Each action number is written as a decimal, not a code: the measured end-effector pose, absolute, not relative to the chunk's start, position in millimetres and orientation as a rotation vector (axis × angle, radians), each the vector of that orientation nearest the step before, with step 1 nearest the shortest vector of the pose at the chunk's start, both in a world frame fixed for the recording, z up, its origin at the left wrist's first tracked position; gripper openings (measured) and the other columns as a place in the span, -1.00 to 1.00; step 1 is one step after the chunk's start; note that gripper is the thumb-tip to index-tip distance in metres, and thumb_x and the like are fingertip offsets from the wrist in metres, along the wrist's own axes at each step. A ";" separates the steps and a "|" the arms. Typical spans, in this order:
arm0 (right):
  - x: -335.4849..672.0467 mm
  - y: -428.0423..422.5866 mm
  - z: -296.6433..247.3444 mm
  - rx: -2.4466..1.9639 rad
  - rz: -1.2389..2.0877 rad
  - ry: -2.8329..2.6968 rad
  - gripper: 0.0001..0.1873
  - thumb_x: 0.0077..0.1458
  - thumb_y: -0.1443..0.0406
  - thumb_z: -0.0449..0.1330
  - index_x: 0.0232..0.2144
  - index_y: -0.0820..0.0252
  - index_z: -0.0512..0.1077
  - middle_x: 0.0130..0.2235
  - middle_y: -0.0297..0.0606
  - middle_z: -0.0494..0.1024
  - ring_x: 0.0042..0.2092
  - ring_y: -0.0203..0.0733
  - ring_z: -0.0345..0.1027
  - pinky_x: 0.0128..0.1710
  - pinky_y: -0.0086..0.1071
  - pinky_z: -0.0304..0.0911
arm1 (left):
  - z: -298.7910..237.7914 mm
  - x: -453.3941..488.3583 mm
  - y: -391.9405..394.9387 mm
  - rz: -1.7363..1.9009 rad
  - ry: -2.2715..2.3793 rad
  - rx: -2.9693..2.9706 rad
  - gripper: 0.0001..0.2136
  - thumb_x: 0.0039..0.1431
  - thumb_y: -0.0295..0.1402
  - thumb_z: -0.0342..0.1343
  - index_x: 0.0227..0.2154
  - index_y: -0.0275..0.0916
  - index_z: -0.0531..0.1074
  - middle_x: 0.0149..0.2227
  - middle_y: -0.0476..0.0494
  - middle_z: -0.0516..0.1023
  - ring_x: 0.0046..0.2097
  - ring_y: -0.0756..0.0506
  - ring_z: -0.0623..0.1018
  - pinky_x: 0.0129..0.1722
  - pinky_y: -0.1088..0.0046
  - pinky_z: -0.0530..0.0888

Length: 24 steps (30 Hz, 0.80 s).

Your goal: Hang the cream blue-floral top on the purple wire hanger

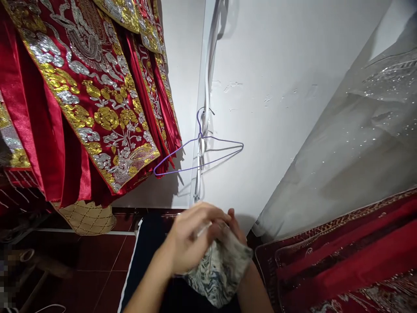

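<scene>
My left hand [189, 243] is at the bottom centre, its fingers curled over the top of a small grey-and-white patterned fabric pouch [221, 274]. My right hand [237, 228] is mostly hidden behind the pouch; only its fingertips show, pressed against the cloth. Both hands hold the pouch in front of a white wall. A thin white strip shows between my left fingers, too small to name.
Red garments with gold and silver embroidery [84, 95] hang at the upper left. A purple wire hanger [208, 152] hangs on the white wall [276, 108]. A sheer sequined white fabric [365, 143] drapes at right over a red embroidered cloth [352, 261]. Dark red floor tiles [97, 265] lie below.
</scene>
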State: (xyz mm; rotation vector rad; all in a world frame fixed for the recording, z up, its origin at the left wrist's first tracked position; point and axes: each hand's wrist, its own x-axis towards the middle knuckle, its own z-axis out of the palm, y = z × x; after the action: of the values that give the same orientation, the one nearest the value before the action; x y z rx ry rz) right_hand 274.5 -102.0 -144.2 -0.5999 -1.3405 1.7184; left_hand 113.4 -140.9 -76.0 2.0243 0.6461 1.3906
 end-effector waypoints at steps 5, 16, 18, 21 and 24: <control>277.2 -99.3 -102.8 -0.664 1.804 -1.636 -0.66 0.06 0.01 0.27 -0.29 0.14 0.48 -0.36 -0.29 0.51 -0.26 -0.11 0.40 -0.23 -0.29 0.30 | -89.6 90.9 -103.7 1.084 0.717 1.920 -0.58 0.41 -0.10 -0.16 0.18 -0.17 0.28 0.07 -0.24 0.48 0.10 -0.19 0.46 0.15 0.24 0.32; 285.5 -25.8 -45.7 -0.862 0.654 -1.524 -0.54 -0.11 0.42 0.19 -0.07 0.16 0.46 -0.51 -0.43 0.40 -0.52 -0.30 0.22 -0.51 -0.44 0.11 | -95.3 18.7 -120.5 0.503 1.381 2.269 -0.76 0.26 -0.16 0.05 -0.25 -0.20 0.51 -0.30 -0.10 0.57 -0.23 -0.17 0.49 -0.14 0.37 0.38; 280.0 6.7 -58.9 -0.892 0.714 -1.547 -0.44 -0.10 0.40 0.17 0.04 0.15 0.40 -0.50 -0.43 0.44 -0.54 -0.29 0.24 -0.53 -0.44 0.13 | -83.8 11.7 -124.6 0.432 1.342 2.222 -0.77 0.22 -0.15 0.12 -0.24 -0.21 0.51 -0.29 -0.06 0.57 -0.24 -0.15 0.50 -0.17 0.40 0.39; 275.7 45.2 -87.2 -0.965 0.697 -1.656 -0.39 -0.11 0.40 0.15 0.08 0.18 0.43 -0.33 -0.27 0.60 -0.35 -0.17 0.45 -0.33 -0.35 0.33 | -82.7 11.2 -140.0 0.483 1.198 2.061 -0.59 0.19 -0.12 0.17 0.05 -0.16 0.42 -0.05 -0.05 0.57 -0.07 -0.17 0.51 -0.04 0.41 0.40; 282.8 57.1 -105.5 -0.982 0.669 -1.767 -0.59 -0.10 0.40 0.14 -0.17 0.17 0.59 -0.15 -0.18 0.64 -0.05 -0.04 0.48 0.00 -0.23 0.32 | -95.6 8.7 -148.1 0.521 1.253 2.006 -0.55 0.28 -0.06 0.05 0.16 -0.11 0.34 0.06 -0.07 0.52 0.04 -0.17 0.48 0.05 0.40 0.37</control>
State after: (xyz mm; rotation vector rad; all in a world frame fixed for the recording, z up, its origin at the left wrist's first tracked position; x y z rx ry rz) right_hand 282.8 57.1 -105.5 -0.9820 -1.7668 0.6691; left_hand 8.7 -148.1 -95.6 2.0059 1.2531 0.5206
